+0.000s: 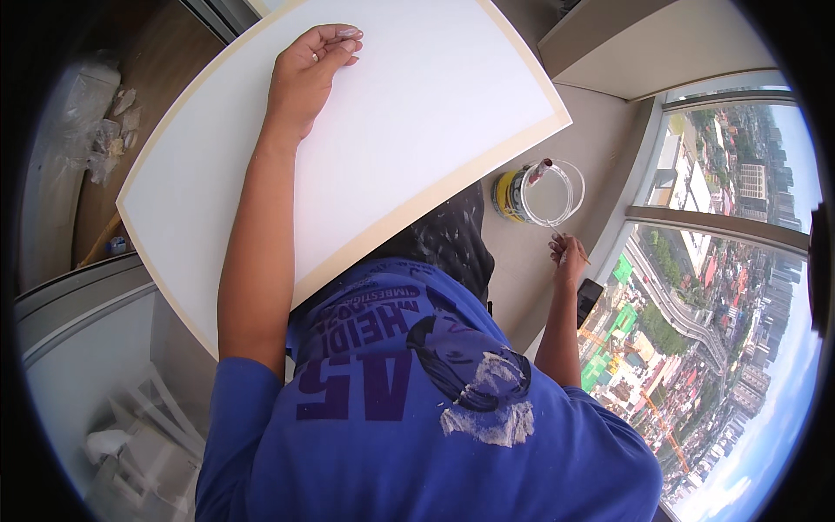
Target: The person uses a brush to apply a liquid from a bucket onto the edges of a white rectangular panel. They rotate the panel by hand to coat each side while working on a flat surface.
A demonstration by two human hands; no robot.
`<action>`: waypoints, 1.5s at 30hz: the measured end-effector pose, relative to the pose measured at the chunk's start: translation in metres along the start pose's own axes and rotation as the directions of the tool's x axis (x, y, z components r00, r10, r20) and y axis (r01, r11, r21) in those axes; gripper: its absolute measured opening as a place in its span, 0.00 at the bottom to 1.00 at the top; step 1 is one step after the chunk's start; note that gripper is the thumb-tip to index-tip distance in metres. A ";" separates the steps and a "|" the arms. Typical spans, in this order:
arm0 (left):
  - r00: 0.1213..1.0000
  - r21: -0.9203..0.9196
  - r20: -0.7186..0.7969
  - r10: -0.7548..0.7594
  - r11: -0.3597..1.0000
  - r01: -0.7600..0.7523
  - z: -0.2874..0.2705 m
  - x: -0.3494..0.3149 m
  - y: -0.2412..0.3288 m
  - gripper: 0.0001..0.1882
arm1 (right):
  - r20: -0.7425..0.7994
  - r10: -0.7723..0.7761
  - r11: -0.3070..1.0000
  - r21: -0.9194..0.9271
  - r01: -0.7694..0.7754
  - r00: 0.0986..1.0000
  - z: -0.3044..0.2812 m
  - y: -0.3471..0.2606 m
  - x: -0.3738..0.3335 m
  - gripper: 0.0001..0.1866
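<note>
A large white panel (pixel 374 113) with a beige border lies tilted in front of me. Over its far left part is my left hand (pixel 313 74), its fingers curled and thumb pressed in, with whitish smears on the fingertips. Whether anything is pinched there is hidden. At the right, my right hand (pixel 569 256) is closed around a thin wooden-handled tool (pixel 586 259), just beside a paint bucket (pixel 513 198). The tool's working end is too small to make out. Pale paint shows in the bucket, and a dark reddish handle (pixel 541 170) leans on its rim.
Tall windows (pixel 639 217) overlooking a city run along the right. A dark phone (pixel 590 296) rests by the window. Crumpled clear plastic (pixel 104 139) lies at far left, and white furniture (pixel 156 435) stands at lower left behind a glass pane.
</note>
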State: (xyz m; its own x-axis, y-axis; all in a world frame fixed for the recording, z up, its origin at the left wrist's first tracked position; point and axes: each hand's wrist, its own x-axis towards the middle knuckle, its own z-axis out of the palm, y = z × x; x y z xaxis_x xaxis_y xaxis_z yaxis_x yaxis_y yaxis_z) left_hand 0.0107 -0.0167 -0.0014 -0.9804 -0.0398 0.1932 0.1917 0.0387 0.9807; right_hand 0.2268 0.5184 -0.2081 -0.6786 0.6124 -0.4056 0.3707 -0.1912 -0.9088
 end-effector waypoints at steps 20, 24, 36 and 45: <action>0.999 0.124 -0.027 -0.034 0.992 0.037 0.003 0.000 -0.004 0.13 | 0.566 -0.254 0.902 0.431 -0.019 0.784 0.118 -0.141 -0.140 0.05; 1.000 0.089 -0.014 0.013 0.996 -0.012 0.003 0.000 -0.007 0.13 | 0.606 -0.369 0.924 0.321 0.208 0.705 0.135 -0.147 -0.171 0.05; 1.000 0.089 -0.009 0.021 0.996 -0.020 0.003 -0.003 -0.006 0.13 | 0.635 -0.636 0.539 -0.041 0.841 0.438 0.160 -0.159 -0.211 0.09; 1.000 0.100 -0.003 0.030 0.995 -0.030 0.001 -0.002 -0.009 0.13 | 0.634 -0.633 0.503 -0.098 0.859 0.443 0.163 -0.162 -0.215 0.09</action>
State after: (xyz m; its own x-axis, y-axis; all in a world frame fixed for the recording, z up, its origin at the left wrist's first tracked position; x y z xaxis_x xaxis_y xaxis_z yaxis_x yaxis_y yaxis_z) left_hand 0.0112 -0.0158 -0.0110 -0.9740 -0.0416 0.2229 0.2152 0.1391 0.9666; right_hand 0.2090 0.2929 0.0106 -0.9379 -0.0938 0.3340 -0.3339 0.5053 -0.7957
